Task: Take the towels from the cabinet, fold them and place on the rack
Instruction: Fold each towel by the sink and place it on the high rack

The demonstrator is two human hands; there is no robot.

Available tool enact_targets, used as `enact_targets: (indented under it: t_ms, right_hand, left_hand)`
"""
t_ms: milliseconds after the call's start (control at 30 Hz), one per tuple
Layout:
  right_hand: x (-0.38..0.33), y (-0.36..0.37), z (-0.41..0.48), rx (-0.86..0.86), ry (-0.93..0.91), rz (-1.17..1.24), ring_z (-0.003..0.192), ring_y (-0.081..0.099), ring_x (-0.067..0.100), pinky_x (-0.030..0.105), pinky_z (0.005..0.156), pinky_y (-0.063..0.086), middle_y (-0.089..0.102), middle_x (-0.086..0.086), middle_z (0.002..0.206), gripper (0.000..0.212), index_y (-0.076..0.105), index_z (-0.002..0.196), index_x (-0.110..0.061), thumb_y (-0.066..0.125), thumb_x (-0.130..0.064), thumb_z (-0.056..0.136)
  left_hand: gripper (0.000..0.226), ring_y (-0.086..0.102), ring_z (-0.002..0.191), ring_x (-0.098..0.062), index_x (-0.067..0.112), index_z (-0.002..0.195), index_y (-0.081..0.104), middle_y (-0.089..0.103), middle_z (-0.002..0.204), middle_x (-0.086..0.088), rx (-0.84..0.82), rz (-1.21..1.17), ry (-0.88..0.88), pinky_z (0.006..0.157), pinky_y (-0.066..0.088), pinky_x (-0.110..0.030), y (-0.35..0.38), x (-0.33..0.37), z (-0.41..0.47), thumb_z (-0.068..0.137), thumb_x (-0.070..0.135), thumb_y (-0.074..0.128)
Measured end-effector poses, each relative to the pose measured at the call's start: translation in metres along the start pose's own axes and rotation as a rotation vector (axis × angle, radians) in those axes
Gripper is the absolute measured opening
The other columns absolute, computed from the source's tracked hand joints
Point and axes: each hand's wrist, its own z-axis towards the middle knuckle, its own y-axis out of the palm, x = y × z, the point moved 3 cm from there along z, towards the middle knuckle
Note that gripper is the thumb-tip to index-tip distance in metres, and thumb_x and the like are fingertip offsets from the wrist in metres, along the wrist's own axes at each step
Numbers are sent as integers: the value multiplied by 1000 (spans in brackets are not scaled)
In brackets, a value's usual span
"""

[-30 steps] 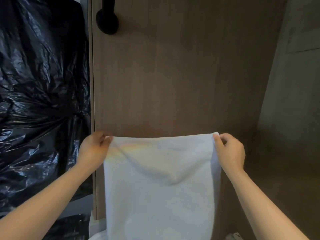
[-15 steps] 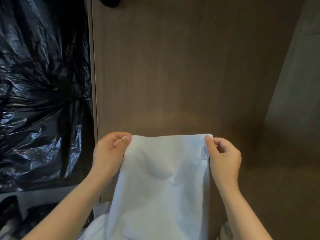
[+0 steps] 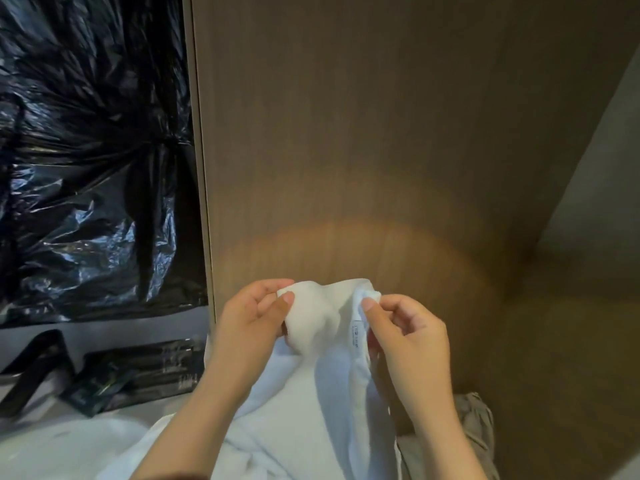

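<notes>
Your left hand [image 3: 256, 323] has the towel [image 3: 311, 403] by one top corner: thumb and forefinger pinch it tight and the other fingers curl in behind. Your right hand [image 3: 405, 337] does the same at the other top corner, thumb pressed over the hem, fingers bent round the cloth. The two hands are close together, so the top edge sags and bulges in a soft loop between them. The white towel is up in the air in front of the wooden panel [image 3: 346, 133], not touching it as far as you can see, and it drops down between your forearms. A small label [image 3: 358, 332] shows just under your right thumb. Low down, the towel bunches out toward the bottom left; where it ends you cannot tell. Black plastic [image 3: 86, 150] hangs left of the panel's edge, with dark packets [image 3: 138, 372] lying on the pale surface below it. A grey cloth [image 3: 474, 420] sits by your right forearm.
</notes>
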Motion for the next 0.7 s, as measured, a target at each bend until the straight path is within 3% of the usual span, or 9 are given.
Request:
enact_targets:
  t_ms: [133, 267, 367, 433, 567, 700]
  right_hand:
    - [-7, 16, -11, -116, -8, 17, 51, 51, 18, 24, 50, 46, 61, 14, 62, 12, 70, 75, -16, 73, -21, 84]
    - [-11, 25, -17, -162, -48, 19, 52, 53, 25, 28, 52, 49, 63, 11, 64, 13, 69, 74, -17, 73, -21, 85]
    - [-12, 31, -19, -231, -12, 58, 60, 62, 29, 34, 60, 56, 67, 11, 70, 8, 70, 79, -18, 72, -21, 86]
    - [-12, 31, -19, -291, 20, 112, 64, 67, 23, 33, 65, 58, 71, 10, 75, 3, 71, 90, -17, 68, -17, 90]
    - [-10, 24, -16, -350, 14, 58, 67, 70, 18, 22, 66, 57, 71, 8, 78, 25, 66, 114, -22, 61, -8, 94]
    - [-10, 23, -15, -380, 13, 66, 59, 65, 15, 20, 60, 54, 68, 9, 71, 23, 71, 108, -19, 64, -5, 91]
  left_hand:
    - [14, 61, 60, 3, 11, 102, 68, 72, 81, 7, -69, -3, 45, 53, 47, -9, 3, 8, -16, 94, 8, 57]
    - [13, 66, 67, -13, 15, 101, 68, 73, 82, 5, -97, 9, 58, 58, 50, -13, 3, 13, -23, 93, 8, 59]
    - [15, 68, 69, -7, 17, 102, 67, 74, 82, 10, -135, 26, 59, 60, 52, -11, 1, 15, -26, 93, 8, 59]
    - [17, 71, 75, -11, 12, 105, 67, 76, 85, 3, -174, -26, 32, 66, 55, -15, -1, 14, -27, 94, 6, 57]
    - [17, 73, 82, -22, 7, 105, 68, 76, 88, -6, -228, -119, -12, 69, 57, -19, -5, 11, -33, 94, 3, 55]
    - [18, 73, 76, -19, 8, 103, 69, 76, 85, -6, -271, -109, -2, 65, 56, -18, -3, 12, -37, 95, 4, 54]
